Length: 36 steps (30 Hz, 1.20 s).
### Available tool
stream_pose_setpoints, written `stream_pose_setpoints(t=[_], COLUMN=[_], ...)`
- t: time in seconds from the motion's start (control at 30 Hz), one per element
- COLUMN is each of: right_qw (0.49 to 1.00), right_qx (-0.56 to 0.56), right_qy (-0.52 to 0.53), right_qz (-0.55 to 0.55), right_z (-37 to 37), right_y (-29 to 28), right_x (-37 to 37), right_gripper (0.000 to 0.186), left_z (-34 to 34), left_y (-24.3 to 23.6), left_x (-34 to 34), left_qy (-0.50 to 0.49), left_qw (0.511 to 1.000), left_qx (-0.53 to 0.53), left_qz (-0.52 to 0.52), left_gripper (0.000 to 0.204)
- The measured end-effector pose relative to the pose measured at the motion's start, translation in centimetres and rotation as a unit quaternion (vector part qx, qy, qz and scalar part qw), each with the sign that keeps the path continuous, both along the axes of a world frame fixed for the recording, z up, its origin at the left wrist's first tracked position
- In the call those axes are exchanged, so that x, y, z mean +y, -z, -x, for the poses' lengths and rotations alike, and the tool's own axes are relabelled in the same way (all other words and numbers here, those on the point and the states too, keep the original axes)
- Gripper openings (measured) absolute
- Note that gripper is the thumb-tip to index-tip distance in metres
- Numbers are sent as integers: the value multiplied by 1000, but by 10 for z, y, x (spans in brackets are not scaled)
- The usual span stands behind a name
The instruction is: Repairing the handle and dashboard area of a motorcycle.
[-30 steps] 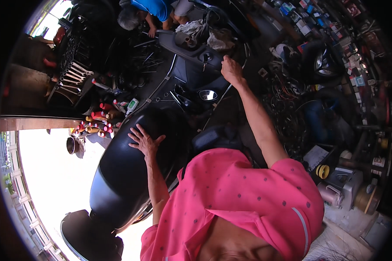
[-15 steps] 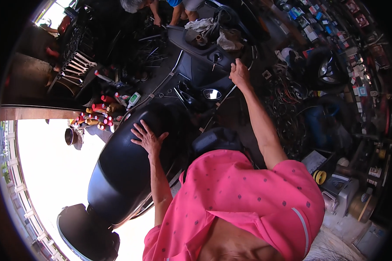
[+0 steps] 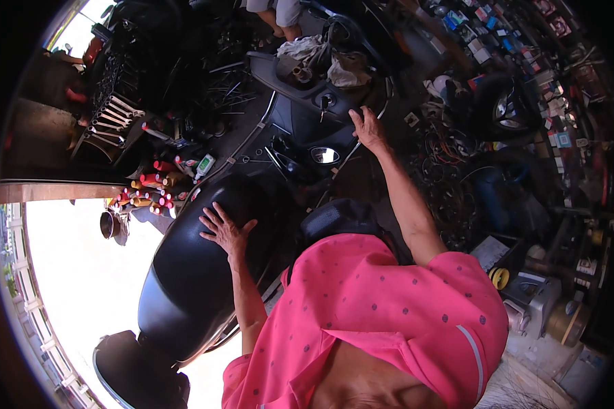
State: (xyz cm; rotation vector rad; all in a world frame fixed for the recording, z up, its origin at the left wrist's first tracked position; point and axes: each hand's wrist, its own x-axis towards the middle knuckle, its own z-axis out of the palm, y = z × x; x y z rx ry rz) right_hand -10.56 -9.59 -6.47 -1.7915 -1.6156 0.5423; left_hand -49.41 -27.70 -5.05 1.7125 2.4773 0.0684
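Note:
A black scooter seat (image 3: pixel 184 286) runs along my left side, and my left hand (image 3: pixel 226 232) rests on it with the fingers spread. Ahead, my right hand (image 3: pixel 367 128) is at the right edge of the dark front panel (image 3: pixel 293 116), a little right of and below the ignition keys (image 3: pixel 322 112). Its fingers are loosely bent and slightly apart, with nothing visible in them. Pale rags (image 3: pixel 344 71) lie in the front of the scooter, and a mirror (image 3: pixel 326 155) shows lower on it, left of my right hand.
Another person's legs (image 3: pixel 283 17) show at the top. Wrenches (image 3: pixel 116 123) sit in a rack at left, above red-capped bottles (image 3: pixel 158 187). Cables (image 3: pixel 436 170) and crowded shelves of small boxes (image 3: pixel 488 31) fill the right. A bright doorway (image 3: pixel 75 259) opens at lower left.
My right hand has moved slightly down and its fingers have loosened. My left hand stays on the seat. The other person's head and arms have passed out of the top of the view.

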Motion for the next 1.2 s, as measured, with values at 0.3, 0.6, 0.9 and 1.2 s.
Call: stream_pose_setpoints(t=[0.3, 0.6, 0.9, 1.2], right_qw=[995, 995, 999, 987], right_qx=[-87, -98, -36, -56], right_qy=[3, 8, -1, -110], right_qz=[-48, -31, -35, -98], right_z=[5, 7, 3, -26], right_y=[-17, -26, -15, -16], right_x=[-10, -14, -10, -4], right_gripper=[55, 50, 46, 34], left_z=[13, -13, -65, -116], left_y=[-3, 18, 59, 155], left_x=[-34, -66, -113, -188], left_qy=[-53, -34, 34, -83], left_qw=[998, 996, 951, 894], left_qx=[-12, 45, -304, -340], left_qz=[-17, -62, -47, 281], left_gripper=[104, 80, 42, 32])
